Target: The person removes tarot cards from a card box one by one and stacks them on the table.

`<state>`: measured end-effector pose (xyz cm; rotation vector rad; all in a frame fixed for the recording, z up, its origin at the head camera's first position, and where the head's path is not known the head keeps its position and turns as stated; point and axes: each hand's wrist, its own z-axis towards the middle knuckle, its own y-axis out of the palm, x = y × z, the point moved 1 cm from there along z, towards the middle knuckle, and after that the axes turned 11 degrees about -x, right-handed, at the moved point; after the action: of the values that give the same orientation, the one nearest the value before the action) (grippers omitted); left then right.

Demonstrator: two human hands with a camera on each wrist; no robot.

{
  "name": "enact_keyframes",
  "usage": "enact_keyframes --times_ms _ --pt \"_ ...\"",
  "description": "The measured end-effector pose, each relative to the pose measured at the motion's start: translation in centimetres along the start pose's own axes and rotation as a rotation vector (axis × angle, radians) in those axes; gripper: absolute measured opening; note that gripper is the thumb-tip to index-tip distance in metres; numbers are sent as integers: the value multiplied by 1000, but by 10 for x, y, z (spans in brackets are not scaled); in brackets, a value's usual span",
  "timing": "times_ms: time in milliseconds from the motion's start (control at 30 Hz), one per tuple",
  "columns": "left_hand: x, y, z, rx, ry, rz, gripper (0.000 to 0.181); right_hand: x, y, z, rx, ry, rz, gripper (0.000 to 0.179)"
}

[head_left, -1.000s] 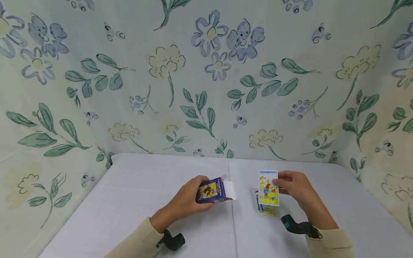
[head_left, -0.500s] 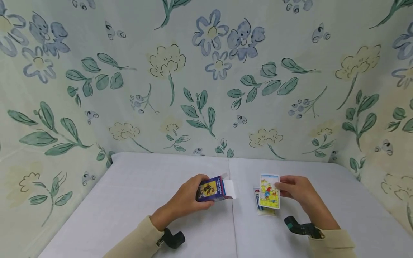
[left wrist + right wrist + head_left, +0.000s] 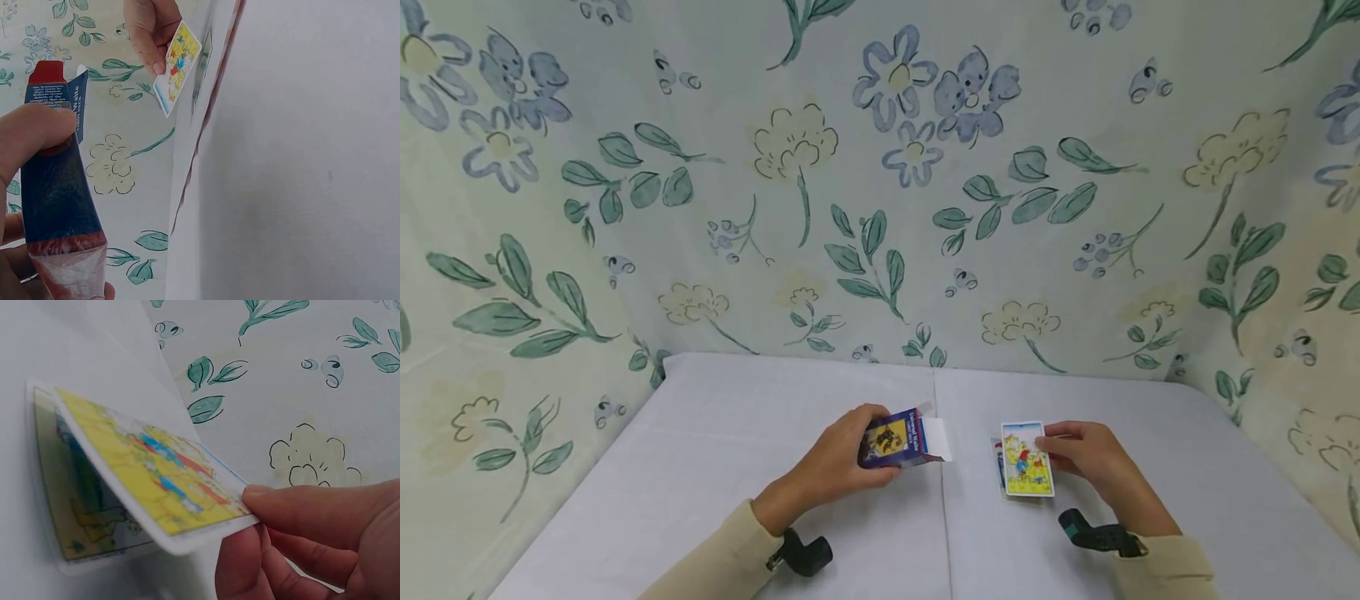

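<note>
My left hand grips a dark blue card box with a yellow picture on its front. The box's end flap stands open toward the right. Between thumb and fingers, my right hand pinches a bright yellow tarot card by its right edge, face up. Below it another tarot card lies on the table, mostly covered in the head view. In the right wrist view the held card tilts over the lying one. The left wrist view shows the box side-on, thumb across it.
A white cloth covers the table, with a seam running front to back between the hands. Floral fabric hangs behind and at both sides. Each wrist carries a black camera mount, the right one close to the cards.
My right hand has brought the yellow card down and toward me, so it now covers more of the lying card. The left hand and box stay nearly in place.
</note>
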<state>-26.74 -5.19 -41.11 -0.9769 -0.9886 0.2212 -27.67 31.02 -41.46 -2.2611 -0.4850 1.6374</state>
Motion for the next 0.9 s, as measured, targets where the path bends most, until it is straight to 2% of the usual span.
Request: enact_keyframes --times_ms 233,400,733,900 --pt "0 1 0 -13 -13 -9 74 10 5 6 -3 35 35 49" --pt "0 1 1 -6 -4 6 74 13 8 7 0 26 30 47" --pt "1 1 2 -15 -12 8 73 14 15 11 15 25 -10 46" --pt "1 1 1 -18 -18 9 74 12 17 11 35 11 -65 43"
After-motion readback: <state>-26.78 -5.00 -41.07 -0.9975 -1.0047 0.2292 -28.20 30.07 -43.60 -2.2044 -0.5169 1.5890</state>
